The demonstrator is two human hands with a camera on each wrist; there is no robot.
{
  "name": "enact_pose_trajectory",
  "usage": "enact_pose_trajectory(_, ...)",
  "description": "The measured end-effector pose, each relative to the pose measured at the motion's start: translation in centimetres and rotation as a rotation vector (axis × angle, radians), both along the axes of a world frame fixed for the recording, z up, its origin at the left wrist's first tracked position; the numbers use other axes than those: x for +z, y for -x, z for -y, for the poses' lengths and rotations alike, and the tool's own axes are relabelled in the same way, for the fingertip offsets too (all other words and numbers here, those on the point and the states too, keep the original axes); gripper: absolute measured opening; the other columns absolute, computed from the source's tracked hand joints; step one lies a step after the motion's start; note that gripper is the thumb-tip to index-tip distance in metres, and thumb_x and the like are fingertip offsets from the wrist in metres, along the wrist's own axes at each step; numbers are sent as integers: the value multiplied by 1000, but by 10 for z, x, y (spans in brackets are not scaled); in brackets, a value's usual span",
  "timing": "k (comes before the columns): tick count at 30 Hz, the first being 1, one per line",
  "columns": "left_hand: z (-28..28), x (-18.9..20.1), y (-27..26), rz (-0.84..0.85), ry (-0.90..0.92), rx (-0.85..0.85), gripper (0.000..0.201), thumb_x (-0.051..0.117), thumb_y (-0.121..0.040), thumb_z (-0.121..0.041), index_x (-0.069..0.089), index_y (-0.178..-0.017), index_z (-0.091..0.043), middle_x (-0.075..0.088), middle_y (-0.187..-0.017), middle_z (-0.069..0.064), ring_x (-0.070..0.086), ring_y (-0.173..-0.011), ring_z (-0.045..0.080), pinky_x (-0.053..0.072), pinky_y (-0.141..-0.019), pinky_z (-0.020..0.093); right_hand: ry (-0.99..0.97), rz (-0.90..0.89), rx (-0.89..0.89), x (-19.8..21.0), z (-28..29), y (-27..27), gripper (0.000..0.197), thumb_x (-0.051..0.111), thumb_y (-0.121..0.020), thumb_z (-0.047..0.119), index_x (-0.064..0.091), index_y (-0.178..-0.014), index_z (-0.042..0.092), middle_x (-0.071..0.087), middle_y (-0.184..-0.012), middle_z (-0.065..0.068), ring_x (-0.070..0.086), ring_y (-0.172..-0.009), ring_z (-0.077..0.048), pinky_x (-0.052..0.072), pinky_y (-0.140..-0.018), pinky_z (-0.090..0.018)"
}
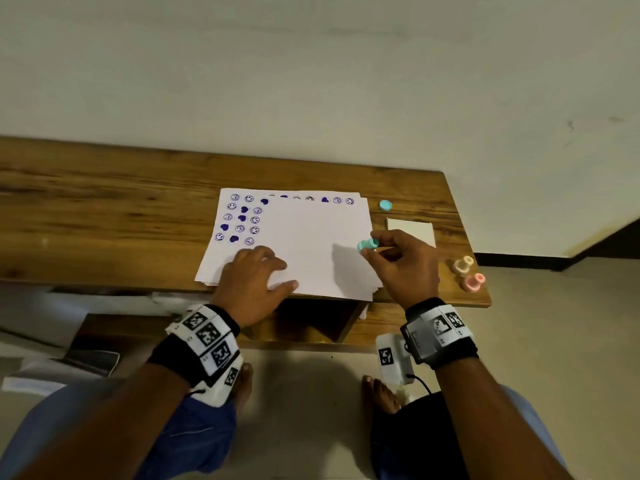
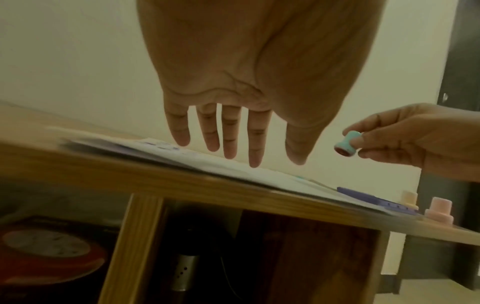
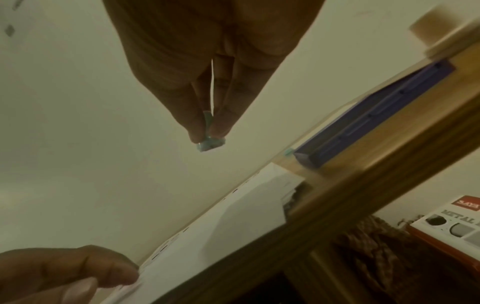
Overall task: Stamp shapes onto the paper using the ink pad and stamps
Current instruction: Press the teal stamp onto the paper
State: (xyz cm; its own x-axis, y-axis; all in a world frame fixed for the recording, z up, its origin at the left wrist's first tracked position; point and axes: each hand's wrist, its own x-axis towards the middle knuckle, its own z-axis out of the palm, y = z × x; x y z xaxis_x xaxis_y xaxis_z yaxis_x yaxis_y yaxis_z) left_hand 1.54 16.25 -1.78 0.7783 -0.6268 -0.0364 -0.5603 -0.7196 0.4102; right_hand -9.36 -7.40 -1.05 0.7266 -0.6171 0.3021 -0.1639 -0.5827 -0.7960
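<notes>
Stamp [image 1: 367, 244], teal, was pinched sideways in right hand [image 1: 403, 261] above blank paper [image 1: 318, 251]. Left hand [image 1: 254, 278] lay flat, fingers straight, pinning the sheet. Ink pad [image 2: 374, 198] sat right of paper. Advice: turn face down, press squarely, lift straight.

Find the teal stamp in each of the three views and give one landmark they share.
Head: the teal stamp is right of centre, pinched by the right hand above the blank top sheet.
Left wrist: the stamp is at the right, its inked face pointing down and to the left.
Right wrist: upper centre, the stamp peeks from the fingertips.
Shared landmark: the stack of paper on the wooden table.
</notes>
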Motion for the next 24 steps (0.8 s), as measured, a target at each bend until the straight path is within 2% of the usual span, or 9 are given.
enact_pose_trajectory(2, 2, -6, 7, -2, -9, -1, 53, 54, -86, -60, 61, -125, -25, 52, -134, -2, 43, -124, 21, 37, -100, 41, 38, 1, 34, -1, -9, -1, 31, 83, -80, 25, 75, -107, 13, 76, -96, 3, 70, -74, -4, 60, -67, -23)
enact_pose_trajectory(8, 8, -10, 11, 6, -48, -23, 61, 47, -87, -64, 51, -136, -27, 41, -146, -1, 34, -133, 21, 31, -107, 44, 47, 1, 84, -6, -19, -5, 32, 82, -82, 26, 74, -110, 14, 74, -98, 6, 70, -78, -2, 56, -66, -15)
enact_pose_trajectory(13, 14, -12, 12, 33, -91, -21, 60, 47, -87, -63, 48, -137, -28, 38, -147, 0, 32, -134, 23, 28, -106, 46, 56, -8, 101, -8, -20, -5, 33, 82, -82, 24, 73, -112, 13, 75, -100, 3, 71, -80, -7, 58, -67, -19)
enact_pose_trajectory(17, 16, -11, 11, 41, -38, -11, 62, 49, -86, -62, 44, -139, -29, 39, -146, 0, 33, -133, 23, 30, -105, 47, 92, 2, 117, -6, -22, -3, 33, 82, -82, 24, 73, -112, 13, 75, -100, 4, 71, -80, -6, 58, -67, -16)
enact_pose_trajectory(20, 10, -7, 8, 22, 13, 32, 60, 53, -86, -58, 47, -138, -27, 43, -144, 0, 36, -131, 23, 33, -104, 45, 88, -5, 130, -4, -29, -2, 33, 82, -82, 24, 73, -112, 14, 73, -100, 6, 71, -80, -4, 56, -66, -13)
enact_pose_trajectory(24, -20, 4, -13, 16, 122, 210, 47, 59, -86, -50, 61, -125, -23, 54, -131, 0, 44, -122, 23, 38, -98, 38, 77, -19, 170, 1, -53, -11, 31, 81, -82, 21, 73, -112, 15, 72, -98, 8, 69, -81, 2, 53, -66, -9)
